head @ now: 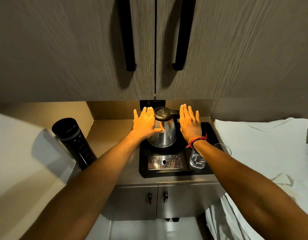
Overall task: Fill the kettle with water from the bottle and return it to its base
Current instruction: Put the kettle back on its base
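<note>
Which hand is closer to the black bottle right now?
Left. The left hand rests open against the kettle, on the side facing the black bottle at the counter's left edge. The right hand hovers open beyond the kettle, farther from the bottle.

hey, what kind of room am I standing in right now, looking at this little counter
Most likely a hotel room's tea station. A steel kettle sits on a black tray with a drip grate and a drinking glass, set on a small counter under cupboards, and white bedding lies right beside it.

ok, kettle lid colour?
Black, on a shiny steel body; the kettle lid shows in the head view, the only one.
</note>
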A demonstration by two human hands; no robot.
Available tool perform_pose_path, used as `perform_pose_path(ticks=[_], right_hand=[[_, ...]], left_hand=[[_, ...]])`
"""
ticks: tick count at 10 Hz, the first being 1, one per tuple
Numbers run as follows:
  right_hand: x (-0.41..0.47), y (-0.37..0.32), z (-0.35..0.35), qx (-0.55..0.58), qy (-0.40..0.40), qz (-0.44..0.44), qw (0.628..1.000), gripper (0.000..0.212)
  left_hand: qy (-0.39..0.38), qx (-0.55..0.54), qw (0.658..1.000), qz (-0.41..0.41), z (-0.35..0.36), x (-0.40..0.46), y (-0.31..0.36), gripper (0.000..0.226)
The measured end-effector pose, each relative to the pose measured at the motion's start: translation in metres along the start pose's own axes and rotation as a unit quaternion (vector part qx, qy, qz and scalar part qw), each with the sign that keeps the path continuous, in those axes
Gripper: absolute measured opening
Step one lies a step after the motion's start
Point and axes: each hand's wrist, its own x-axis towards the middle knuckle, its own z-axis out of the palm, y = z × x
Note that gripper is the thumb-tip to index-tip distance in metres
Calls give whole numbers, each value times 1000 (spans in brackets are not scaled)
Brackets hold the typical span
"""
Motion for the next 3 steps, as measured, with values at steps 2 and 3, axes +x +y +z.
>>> perform_pose_path(ticks=[2,3], right_hand=[[1,3,-6,-88,-11,-48,995,83],[2,-2,-12,-90,4,-52,995,81]], left_hand=[[-41,32,999,-14,-4,-7,2,112],[-30,55,998,-21,-9,-7,7,110]])
